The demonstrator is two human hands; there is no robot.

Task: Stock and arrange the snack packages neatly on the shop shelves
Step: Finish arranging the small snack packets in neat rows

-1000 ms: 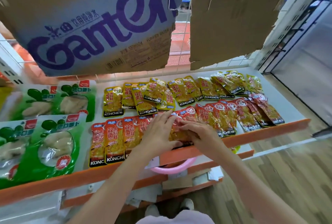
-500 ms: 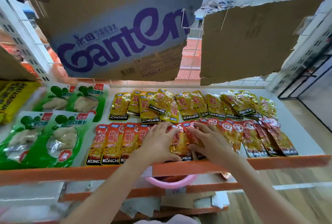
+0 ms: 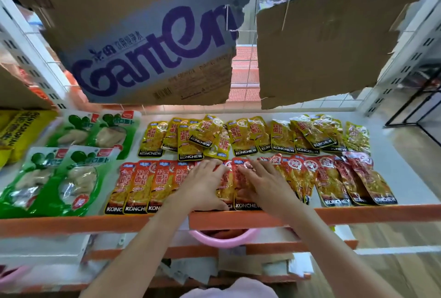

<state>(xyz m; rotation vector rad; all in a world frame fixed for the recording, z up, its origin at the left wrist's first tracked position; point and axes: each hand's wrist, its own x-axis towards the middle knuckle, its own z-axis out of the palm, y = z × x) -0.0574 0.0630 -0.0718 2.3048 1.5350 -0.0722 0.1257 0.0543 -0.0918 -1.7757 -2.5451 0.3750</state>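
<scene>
A front row of red KONCHEW snack packets (image 3: 140, 185) lies along the white shelf (image 3: 391, 161) with its orange front lip. Behind it runs a row of yellow KONCHEW packets (image 3: 281, 137), some overlapping in a heap near the middle. My left hand (image 3: 202, 184) lies flat with straight fingers on the red packets at the row's middle. My right hand (image 3: 265, 184) presses flat on the neighbouring red packets just to the right. One red packet (image 3: 230, 187) shows between the two hands.
Green chicken-snack bags (image 3: 76, 178) fill the shelf's left part, with yellow bags (image 3: 21, 130) at the far left. Cardboard sheets (image 3: 152, 42) hang from the shelf above. A pink basin (image 3: 224, 238) sits on the lower shelf. Wooden floor lies at the right.
Both hands have slid a little further onto the red packets and flattened them. The camera has tilted up and closer, so the shelf looks larger.
</scene>
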